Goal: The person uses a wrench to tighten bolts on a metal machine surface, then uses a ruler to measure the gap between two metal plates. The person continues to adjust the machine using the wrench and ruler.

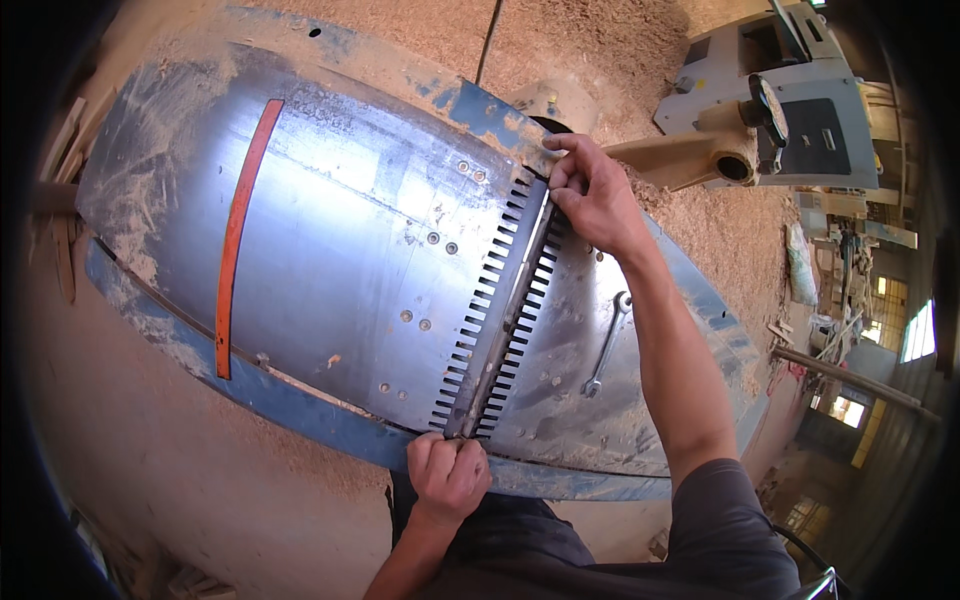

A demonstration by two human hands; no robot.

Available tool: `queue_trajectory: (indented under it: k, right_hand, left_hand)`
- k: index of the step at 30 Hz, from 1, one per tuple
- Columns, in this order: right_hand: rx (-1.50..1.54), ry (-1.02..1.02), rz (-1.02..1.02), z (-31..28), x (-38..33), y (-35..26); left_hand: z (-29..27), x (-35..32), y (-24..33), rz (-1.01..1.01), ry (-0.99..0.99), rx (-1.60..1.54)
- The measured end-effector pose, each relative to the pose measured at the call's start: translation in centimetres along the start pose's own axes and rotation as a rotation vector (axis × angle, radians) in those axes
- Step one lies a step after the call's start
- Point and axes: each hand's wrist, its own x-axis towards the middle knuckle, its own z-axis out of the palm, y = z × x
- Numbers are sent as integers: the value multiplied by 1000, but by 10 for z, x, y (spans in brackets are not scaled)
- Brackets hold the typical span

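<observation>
A jointer's steel table (330,240) lies before me, split by a slot with comb-like toothed edges. In the slot sits the cutterhead (487,370), with a thin bright planer blade (535,232) along it. My left hand (447,478) is closed at the slot's near end, fingers curled over the blade's end; the grip is partly hidden. At the far end, my right hand (597,195) pinches the blade's other end between thumb and fingers, with its index finger stretched out. An open-ended wrench (607,345) lies on the table section under my right forearm.
An orange-red strip (245,240) lies across the left table section. Blue frame edges (300,405) border the machine. Beyond stands a grey machine (790,100) with a dusty round pipe opening (735,167). Wood shavings (620,50) cover the floor behind.
</observation>
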Motion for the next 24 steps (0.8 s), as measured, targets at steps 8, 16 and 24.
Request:
queue_trajectory:
  k: [8, 16, 24]
  right_hand:
    - [-27, 2, 12, 2, -1, -5]
    - [27, 24, 75, -3, -2, -6]
    - [-107, 345, 226, -26, -59, -18]
  left_hand:
    - [-2, 2, -1, -1, -8, 1]
    - [-2, 2, 0, 6, -9, 9]
    - [-1, 1, 0, -3, 0, 5]
